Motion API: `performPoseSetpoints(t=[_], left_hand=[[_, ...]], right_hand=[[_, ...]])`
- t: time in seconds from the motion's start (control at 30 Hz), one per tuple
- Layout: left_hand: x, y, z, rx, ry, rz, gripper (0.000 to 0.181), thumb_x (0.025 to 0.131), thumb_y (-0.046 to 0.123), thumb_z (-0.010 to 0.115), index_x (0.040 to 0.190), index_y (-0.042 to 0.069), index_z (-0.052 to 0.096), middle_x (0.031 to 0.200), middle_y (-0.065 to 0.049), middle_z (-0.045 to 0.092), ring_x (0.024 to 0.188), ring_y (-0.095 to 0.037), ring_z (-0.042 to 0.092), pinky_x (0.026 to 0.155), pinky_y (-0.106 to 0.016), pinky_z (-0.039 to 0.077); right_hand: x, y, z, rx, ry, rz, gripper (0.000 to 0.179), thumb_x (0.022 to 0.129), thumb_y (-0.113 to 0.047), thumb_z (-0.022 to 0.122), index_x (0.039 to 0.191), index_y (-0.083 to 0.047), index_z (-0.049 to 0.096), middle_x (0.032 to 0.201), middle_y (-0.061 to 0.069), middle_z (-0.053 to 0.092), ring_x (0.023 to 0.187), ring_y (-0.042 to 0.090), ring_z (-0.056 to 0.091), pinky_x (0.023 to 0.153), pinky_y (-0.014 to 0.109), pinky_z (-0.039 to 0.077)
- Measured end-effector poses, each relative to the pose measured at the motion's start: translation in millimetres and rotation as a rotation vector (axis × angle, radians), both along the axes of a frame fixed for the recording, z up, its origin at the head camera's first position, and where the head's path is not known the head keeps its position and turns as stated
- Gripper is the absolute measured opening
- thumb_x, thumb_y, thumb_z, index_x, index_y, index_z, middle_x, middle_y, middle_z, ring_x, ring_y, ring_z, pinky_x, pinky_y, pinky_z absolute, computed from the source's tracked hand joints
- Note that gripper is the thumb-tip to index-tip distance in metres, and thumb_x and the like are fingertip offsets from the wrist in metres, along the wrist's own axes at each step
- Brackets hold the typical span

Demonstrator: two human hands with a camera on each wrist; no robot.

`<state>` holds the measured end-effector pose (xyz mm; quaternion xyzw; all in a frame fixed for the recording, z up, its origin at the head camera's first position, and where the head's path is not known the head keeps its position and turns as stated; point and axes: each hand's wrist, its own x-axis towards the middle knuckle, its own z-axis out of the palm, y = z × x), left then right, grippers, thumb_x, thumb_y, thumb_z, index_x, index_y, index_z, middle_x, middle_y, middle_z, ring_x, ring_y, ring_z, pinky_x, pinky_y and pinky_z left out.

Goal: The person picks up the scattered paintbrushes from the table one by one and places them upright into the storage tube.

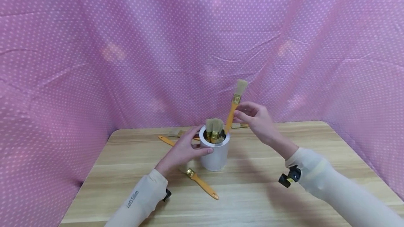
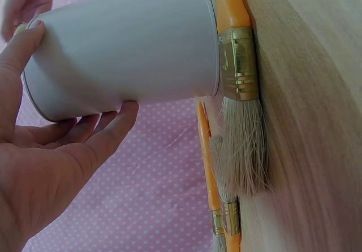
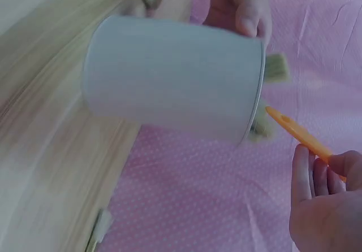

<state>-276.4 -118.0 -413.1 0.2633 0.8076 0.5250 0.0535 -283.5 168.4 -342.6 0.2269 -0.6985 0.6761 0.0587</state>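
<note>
A white cylindrical can (image 1: pixel 216 158) stands upright on the table with several paintbrushes (image 1: pixel 216 129) in it, bristles up. My left hand (image 1: pixel 181 150) grips it near the rim from the left; in the left wrist view the thumb and fingers curl round the can (image 2: pixel 124 54). My right hand (image 1: pixel 258 122) pinches another paintbrush (image 1: pixel 231 115) by its orange handle, bristles up, at the can's right. In the right wrist view this brush's handle end (image 3: pixel 294 129) is just beyond the can's mouth, seemingly outside it.
In front of the can a paintbrush (image 1: pixel 203 185) lies on the wooden table (image 1: pixel 258 192). More brushes lie behind my left hand, one orange handle (image 1: pixel 165 140) showing. Another brush (image 1: pixel 240 126) lies near the back edge. A pink dotted curtain (image 1: pixel 202 45) surrounds the table.
</note>
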Motion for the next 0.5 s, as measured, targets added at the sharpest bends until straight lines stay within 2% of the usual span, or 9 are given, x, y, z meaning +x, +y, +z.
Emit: performPoseSetpoints(t=[0.13, 0.23, 0.5], left_hand=[[0.5, -0.5, 1.1, -0.002, 0.0, -0.002, 0.088, 0.08, 0.047, 0.087, 0.153, 0.032, 0.042, 0.144, 0.005, 0.048, 0.131, -0.024, 0.047, 0.102, -0.039, 0.05], [0.9, -0.4, 2.1, -0.005, -0.002, -0.001, 0.088, 0.08, 0.047, 0.087, 0.153, 0.031, 0.042, 0.144, 0.005, 0.047, 0.13, -0.022, 0.048, 0.101, -0.037, 0.051], [2.2, -1.2, 1.1, -0.011, 0.002, 0.0, 0.087, 0.08, 0.047, 0.086, 0.153, 0.033, 0.041, 0.142, 0.009, 0.047, 0.128, -0.016, 0.049, 0.099, -0.035, 0.052]], right_hand=[[1.5, -16, 3.0, 0.045, 0.025, 0.028, 0.023, 0.097, -0.004, 0.07, 0.116, 0.008, 0.066, 0.108, 0.022, 0.071, 0.094, 0.039, 0.071, 0.085, 0.046, 0.059], [2.0, -25, 2.2, 0.124, 0.047, 0.021, 0.02, 0.096, -0.006, 0.071, 0.113, 0.004, 0.069, 0.107, 0.017, 0.072, 0.094, 0.04, 0.071, 0.085, 0.045, 0.06], [5.4, -45, -1.1, 0.343, 0.149, -0.04, 0.015, 0.095, -0.012, 0.074, 0.11, -0.007, 0.075, 0.102, 0.001, 0.075, 0.089, 0.021, 0.071, 0.077, 0.037, 0.061]])
